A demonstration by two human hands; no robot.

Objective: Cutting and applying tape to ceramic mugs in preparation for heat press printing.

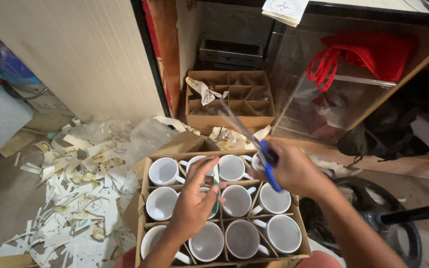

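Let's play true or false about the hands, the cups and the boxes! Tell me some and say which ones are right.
1. The right hand holds scissors with blue handles. True.
2. The white mugs sit in a cardboard box with dividers. True.
3. The mugs are full of milk. False: the ones in view look empty.
4. The left hand rests flat on the floor. False: it is over the mugs, holding a thin greenish strip.
5. The second cardboard box, further back, is packed with mugs. False: it holds no mugs, only a scrap of crumpled paper.
6. Paper scraps litter the floor beside the mug box. True.
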